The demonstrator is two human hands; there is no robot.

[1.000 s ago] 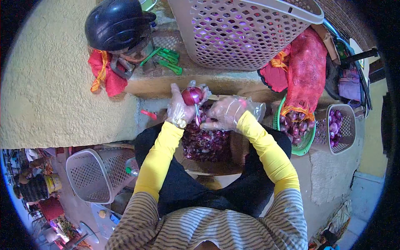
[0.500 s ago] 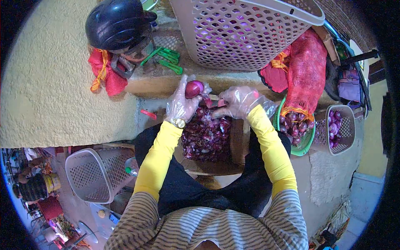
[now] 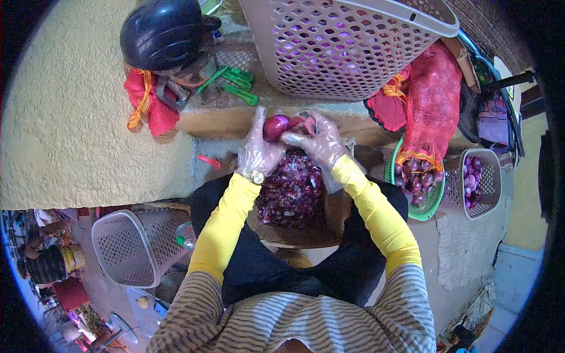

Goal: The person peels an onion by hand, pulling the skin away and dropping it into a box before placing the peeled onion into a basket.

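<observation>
My left hand, in a clear plastic glove, grips a red onion above my lap. My right hand, also gloved, meets it from the right, and its fingers pinch a small pink-handled knife against the onion. Below both hands a heap of purple onion peels fills a box on my knees. A gold watch sits on my left wrist.
A large grey mesh basket stands ahead. A green basket of unpeeled onions and a small grey basket of peeled ones sit right, under a red net sack. A black helmet lies left, another grey basket below it.
My right hand has moved left and up from over the peels and now touches the onion. My left hand has lifted the onion slightly.
</observation>
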